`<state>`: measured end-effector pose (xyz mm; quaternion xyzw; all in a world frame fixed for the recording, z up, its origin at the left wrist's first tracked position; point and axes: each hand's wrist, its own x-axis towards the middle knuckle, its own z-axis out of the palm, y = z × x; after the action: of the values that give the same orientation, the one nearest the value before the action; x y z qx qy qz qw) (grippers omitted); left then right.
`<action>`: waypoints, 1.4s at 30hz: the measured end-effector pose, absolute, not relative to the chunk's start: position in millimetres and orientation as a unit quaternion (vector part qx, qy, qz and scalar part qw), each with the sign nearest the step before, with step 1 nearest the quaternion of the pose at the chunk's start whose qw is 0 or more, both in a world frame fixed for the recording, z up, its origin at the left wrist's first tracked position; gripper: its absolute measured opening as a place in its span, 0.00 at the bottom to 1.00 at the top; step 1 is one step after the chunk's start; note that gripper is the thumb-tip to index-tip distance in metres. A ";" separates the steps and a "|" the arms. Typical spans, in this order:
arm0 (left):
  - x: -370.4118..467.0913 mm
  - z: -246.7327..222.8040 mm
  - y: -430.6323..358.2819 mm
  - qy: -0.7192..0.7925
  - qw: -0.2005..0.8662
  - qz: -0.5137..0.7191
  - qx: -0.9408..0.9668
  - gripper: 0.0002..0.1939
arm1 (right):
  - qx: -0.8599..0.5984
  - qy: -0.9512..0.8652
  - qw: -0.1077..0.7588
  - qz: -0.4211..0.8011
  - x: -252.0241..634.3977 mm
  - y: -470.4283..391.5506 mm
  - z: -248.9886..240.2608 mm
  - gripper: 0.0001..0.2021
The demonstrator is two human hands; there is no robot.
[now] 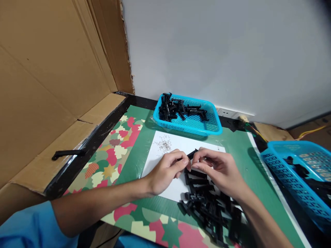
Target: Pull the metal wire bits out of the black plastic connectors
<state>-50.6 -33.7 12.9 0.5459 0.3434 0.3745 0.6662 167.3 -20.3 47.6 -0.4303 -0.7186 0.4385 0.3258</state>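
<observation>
Both hands meet over a white sheet [152, 162]. My left hand [170, 168] is closed, its thumb and forefinger pinching a black plastic part [192, 154]. From the right, my right hand [216, 165] is closed too, its fingertips at the other end of that part; anything smaller between them is too small to make out. Below the hands lies a pile of black plastic parts [207, 206], partly covered by my right forearm. A little heap of tiny thin pieces [164, 145] rests on the sheet, up and left of my left hand.
A blue basket [186, 129] holding black parts stands behind the sheet, near the wall. Another blue basket [284, 175] with black parts is at the right. One black part [67, 154] lies on cardboard at the left. A socket strip [226, 112] sits behind.
</observation>
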 end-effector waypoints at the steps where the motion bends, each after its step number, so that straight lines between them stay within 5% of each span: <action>1: -50.7 12.5 -33.4 0.340 0.673 0.371 0.542 0.20 | -0.424 -0.728 0.324 0.431 167.1 -19.8 47.3 0.11; 17: -54.0 19.0 -30.2 0.384 0.507 0.411 0.653 0.16 | -0.457 -0.689 0.343 0.445 161.7 -20.6 41.0 0.11; 27: -56.9 15.5 -27.0 0.376 0.510 0.361 0.685 0.16 | -0.551 -0.647 0.392 0.351 178.4 -11.2 36.4 0.13; 33: -55.1 8.9 -25.7 0.399 0.552 0.330 0.654 0.13 | -0.580 -0.703 0.249 0.329 203.0 -0.4 38.6 0.14; 42: -54.4 6.3 -22.0 0.369 0.567 0.336 0.656 0.09 | -0.540 -0.766 0.184 0.295 190.3 -3.0 33.7 0.12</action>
<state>-54.4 -22.0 6.3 0.6558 0.3691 0.3357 0.5666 190.3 -3.0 33.7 -0.5401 -0.7665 0.2946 0.1844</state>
